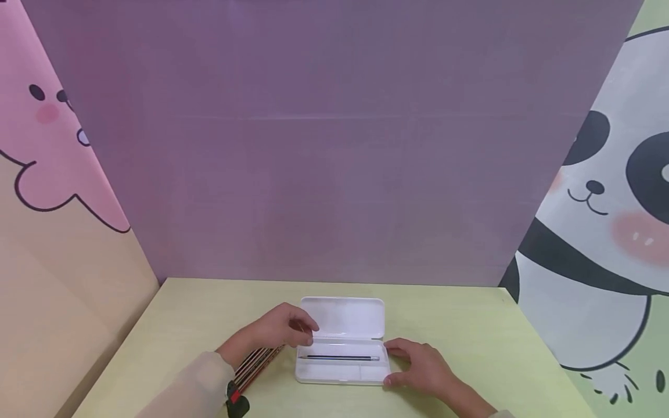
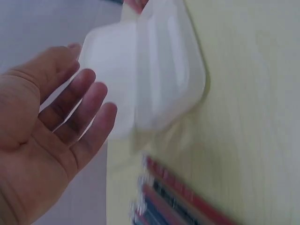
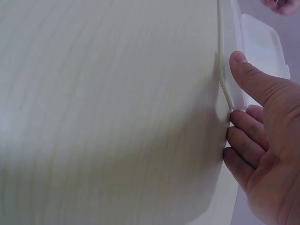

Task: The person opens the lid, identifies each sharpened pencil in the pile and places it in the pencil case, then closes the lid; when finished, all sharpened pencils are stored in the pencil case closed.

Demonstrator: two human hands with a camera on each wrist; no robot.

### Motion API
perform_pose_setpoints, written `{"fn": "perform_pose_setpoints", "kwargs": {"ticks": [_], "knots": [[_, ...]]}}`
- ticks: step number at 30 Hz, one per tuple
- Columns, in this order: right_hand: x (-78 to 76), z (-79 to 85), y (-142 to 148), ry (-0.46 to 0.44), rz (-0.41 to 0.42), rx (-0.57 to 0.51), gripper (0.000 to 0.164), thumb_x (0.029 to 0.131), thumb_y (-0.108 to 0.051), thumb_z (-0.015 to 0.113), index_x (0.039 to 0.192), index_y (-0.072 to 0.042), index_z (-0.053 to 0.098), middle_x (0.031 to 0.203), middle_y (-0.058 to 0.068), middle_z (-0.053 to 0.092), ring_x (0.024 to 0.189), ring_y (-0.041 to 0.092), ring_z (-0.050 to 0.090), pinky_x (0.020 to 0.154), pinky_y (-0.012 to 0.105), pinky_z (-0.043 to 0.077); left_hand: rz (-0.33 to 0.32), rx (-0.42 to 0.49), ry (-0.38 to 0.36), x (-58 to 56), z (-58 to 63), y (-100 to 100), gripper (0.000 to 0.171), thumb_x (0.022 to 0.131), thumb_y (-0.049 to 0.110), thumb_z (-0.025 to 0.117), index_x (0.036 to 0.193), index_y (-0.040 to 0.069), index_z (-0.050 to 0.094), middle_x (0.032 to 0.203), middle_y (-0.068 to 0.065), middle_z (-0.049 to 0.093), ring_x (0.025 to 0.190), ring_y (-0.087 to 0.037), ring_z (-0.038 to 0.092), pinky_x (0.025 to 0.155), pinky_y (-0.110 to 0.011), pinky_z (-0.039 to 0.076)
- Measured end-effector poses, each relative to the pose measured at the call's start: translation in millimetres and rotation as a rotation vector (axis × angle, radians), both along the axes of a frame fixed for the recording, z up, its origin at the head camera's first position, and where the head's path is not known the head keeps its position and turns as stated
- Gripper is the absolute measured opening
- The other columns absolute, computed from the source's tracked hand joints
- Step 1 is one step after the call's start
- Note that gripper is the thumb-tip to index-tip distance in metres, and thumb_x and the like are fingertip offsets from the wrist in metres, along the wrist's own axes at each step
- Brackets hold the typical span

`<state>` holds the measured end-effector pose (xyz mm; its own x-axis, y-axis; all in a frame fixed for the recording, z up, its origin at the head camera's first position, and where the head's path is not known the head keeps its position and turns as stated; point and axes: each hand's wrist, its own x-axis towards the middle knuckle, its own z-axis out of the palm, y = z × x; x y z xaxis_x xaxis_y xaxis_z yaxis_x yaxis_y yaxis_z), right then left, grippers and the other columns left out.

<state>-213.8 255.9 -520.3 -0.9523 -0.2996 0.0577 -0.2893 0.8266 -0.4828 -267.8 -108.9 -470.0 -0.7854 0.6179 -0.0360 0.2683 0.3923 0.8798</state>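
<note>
A white plastic pencil case (image 1: 342, 318) lies on the table with its lid folded back. One dark pencil (image 1: 345, 357) with a pale end lies lengthwise in its tray. Above the case's left end is my left hand (image 1: 282, 326), fingers loosely bent and apart; in the left wrist view the palm (image 2: 42, 154) holds nothing. At the opposite end my right hand (image 1: 420, 366) holds the tray's right edge, thumb at the front corner and fingers farther back. In the right wrist view the thumb (image 3: 253, 77) lies against the case's side.
Several striped pencils (image 1: 256, 367) lie side by side left of the case, partly under my left forearm. A black and red object (image 1: 237, 400) is beside the left sleeve. The pale yellow table (image 1: 470, 325) meets a purple backdrop (image 1: 334, 174) at its far edge.
</note>
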Motion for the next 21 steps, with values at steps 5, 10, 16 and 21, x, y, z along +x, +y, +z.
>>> {"fn": "perform_pose_setpoints", "kwargs": {"ticks": [5,10,16,21], "knots": [[1.7,0.7,0.5,-0.006,-0.014,-0.001,0.067,0.064,-0.052,0.092,0.123,-0.028,0.07,0.117,-0.011,0.076,0.12,0.028,0.066,0.101,0.054,0.046,0.03,0.027,-0.026,-3.6,-2.4,-41.4,0.03,0.093,0.01,0.073,0.119,-0.003,0.072,0.102,-0.012,0.074,0.088,-0.017,0.067,0.074,-0.032,0.057],[2.1,-0.1,1.5,-0.004,-0.011,-0.006,0.068,0.064,-0.052,0.092,0.123,-0.027,0.069,0.117,-0.011,0.076,0.122,0.028,0.066,0.101,0.053,0.045,0.099,0.026,-0.066,-7.2,-13.9,-81.0,0.034,0.095,0.016,0.072,0.124,-0.003,0.069,0.114,-0.018,0.073,0.094,-0.016,0.067,0.078,-0.037,0.057],[0.0,-1.1,0.6,-0.002,-0.005,-0.026,0.067,0.065,-0.05,0.093,0.123,-0.027,0.069,0.116,-0.01,0.077,0.122,0.027,0.067,0.103,0.054,0.044,0.131,0.006,-0.077,-4.8,-25.7,-117.7,0.037,0.097,0.017,0.07,0.126,-0.006,0.067,0.117,-0.023,0.069,0.094,-0.018,0.064,0.073,-0.038,0.054],[-1.7,-2.9,0.8,-0.004,0.001,-0.023,0.068,0.065,-0.05,0.092,0.123,-0.025,0.069,0.117,-0.009,0.077,0.121,0.027,0.067,0.102,0.054,0.045,0.163,0.0,-0.106,-2.9,-34.3,-138.6,0.038,0.097,0.016,0.069,0.127,-0.007,0.064,0.11,-0.018,0.07,0.092,-0.019,0.064,0.07,-0.038,0.053]]}}
